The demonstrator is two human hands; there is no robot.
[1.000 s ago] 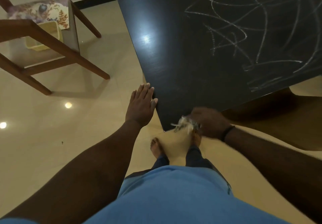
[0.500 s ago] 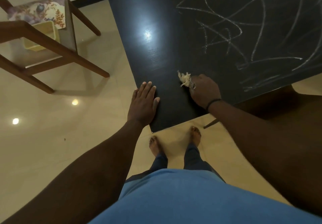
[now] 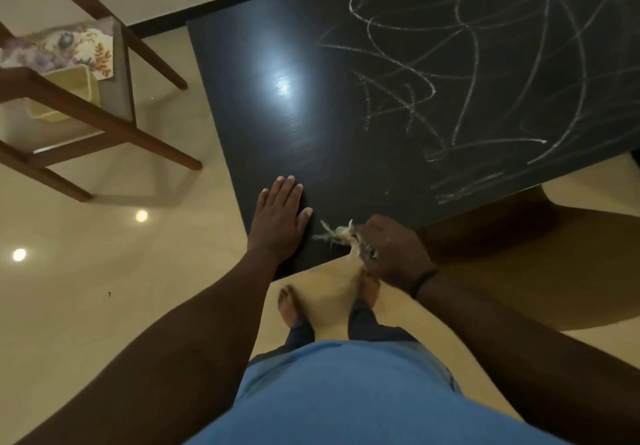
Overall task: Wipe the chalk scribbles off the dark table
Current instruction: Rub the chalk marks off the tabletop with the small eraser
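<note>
The dark table (image 3: 277,139) fills the upper right, its near corner pointing at me. White chalk scribbles (image 3: 460,74) cover its right and far part; the left strip near the corner is bare and shiny. My left hand (image 3: 278,219) lies flat on the near corner, fingers together, holding nothing. My right hand (image 3: 389,252) is closed on a pale frayed rag (image 3: 337,235) at the table's near edge, just right of my left hand. Loose threads of the rag stick out toward the left.
A brown wooden chair (image 3: 86,115) stands on the cream tiled floor at the left, with a yellow tub (image 3: 69,94) and a flowered cloth (image 3: 62,46) beyond it. My bare feet (image 3: 291,306) stand right below the table corner. Dark shadow lies under the table's right side.
My right hand has pulled the rag back from the tabletop toward the near edge. My left hand has stayed flat on the corner. The view has tilted slightly.
</note>
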